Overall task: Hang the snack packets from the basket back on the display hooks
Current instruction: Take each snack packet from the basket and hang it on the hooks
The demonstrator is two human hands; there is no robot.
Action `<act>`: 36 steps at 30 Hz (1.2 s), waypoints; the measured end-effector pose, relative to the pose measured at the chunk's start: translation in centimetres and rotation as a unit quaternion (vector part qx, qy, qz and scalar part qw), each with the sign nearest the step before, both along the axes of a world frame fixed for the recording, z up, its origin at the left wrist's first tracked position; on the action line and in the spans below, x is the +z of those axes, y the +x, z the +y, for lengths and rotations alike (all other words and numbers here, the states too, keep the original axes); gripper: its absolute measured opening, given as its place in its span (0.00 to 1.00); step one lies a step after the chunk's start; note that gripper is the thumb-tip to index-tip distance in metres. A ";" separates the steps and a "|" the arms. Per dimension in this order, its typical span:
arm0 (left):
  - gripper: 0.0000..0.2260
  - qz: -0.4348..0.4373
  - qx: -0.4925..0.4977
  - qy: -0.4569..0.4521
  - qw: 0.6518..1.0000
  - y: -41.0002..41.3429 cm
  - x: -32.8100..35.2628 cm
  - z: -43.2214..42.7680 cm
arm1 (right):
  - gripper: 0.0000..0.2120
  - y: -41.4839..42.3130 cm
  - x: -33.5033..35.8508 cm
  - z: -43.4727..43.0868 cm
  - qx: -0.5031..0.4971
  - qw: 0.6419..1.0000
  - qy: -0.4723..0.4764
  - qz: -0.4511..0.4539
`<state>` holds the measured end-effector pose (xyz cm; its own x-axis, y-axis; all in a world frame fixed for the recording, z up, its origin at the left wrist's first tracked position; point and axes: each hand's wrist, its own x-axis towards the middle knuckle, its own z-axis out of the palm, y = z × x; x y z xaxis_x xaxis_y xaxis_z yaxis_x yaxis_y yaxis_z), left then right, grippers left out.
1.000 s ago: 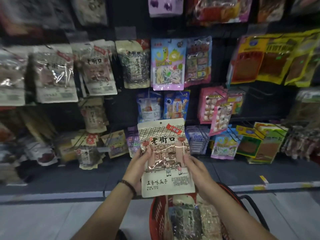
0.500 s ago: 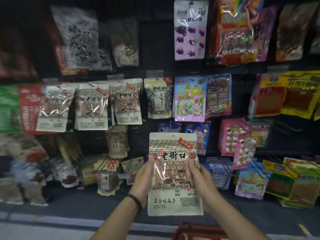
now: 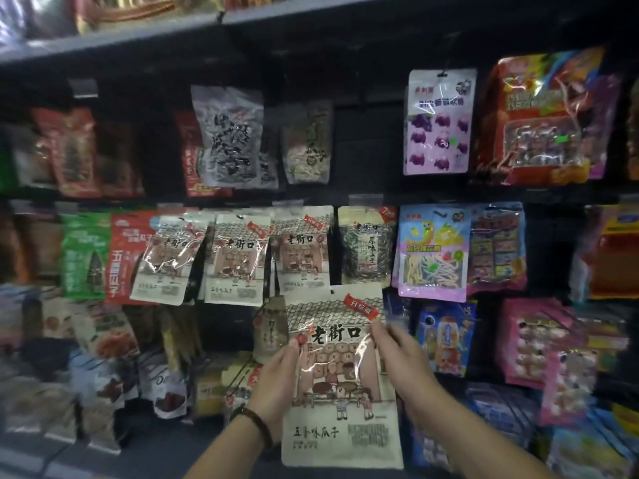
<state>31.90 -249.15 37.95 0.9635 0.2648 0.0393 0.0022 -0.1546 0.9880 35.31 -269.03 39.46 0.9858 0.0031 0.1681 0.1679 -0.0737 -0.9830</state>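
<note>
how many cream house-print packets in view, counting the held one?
4: left hanging packet, middle hanging packet, right hanging packet, held packet just below. Others may hide behind them.

The packet (image 3: 340,375) stands upright in front of the display wall, with the left hand (image 3: 280,385) gripping its left edge and the right hand (image 3: 401,361) its right edge. Above it and to its left, a row of three packets (image 3: 237,257) hangs side by side. A seed packet (image 3: 366,243) hangs directly above it, with a candy packet (image 3: 434,250) up to its right. A shelf (image 3: 138,39) runs well above it.
</note>
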 end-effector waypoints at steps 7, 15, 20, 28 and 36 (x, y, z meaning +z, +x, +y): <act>0.25 0.047 0.070 -0.071 0.994 6.7 2.4 4.9 | 0.24 7.7 3.3 5.9 -0.033 0.996 -0.078 -0.036; 0.27 0.028 0.051 -0.109 0.992 15.2 5.6 10.2 | 0.26 17.8 8.7 12.0 -0.039 0.994 -0.073 -0.065; 0.27 -0.081 0.090 0.006 0.993 21.9 8.4 12.4 | 0.27 23.5 9.7 14.5 -0.071 0.990 -0.087 -0.084; 0.19 -0.168 0.145 -0.006 0.975 27.2 12.4 12.6 | 0.26 28.1 13.4 15.5 -0.107 0.971 -0.111 -0.185; 0.20 -0.198 0.173 -0.048 0.964 28.7 12.4 11.7 | 0.32 29.5 14.2 15.7 -0.115 0.957 -0.111 -0.241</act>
<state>60.61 -237.41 50.33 0.7316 0.5878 0.3452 -0.3433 -0.1198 0.9316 64.85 -253.31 53.61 0.7733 -0.1164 0.6233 0.5517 -0.3610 -0.7519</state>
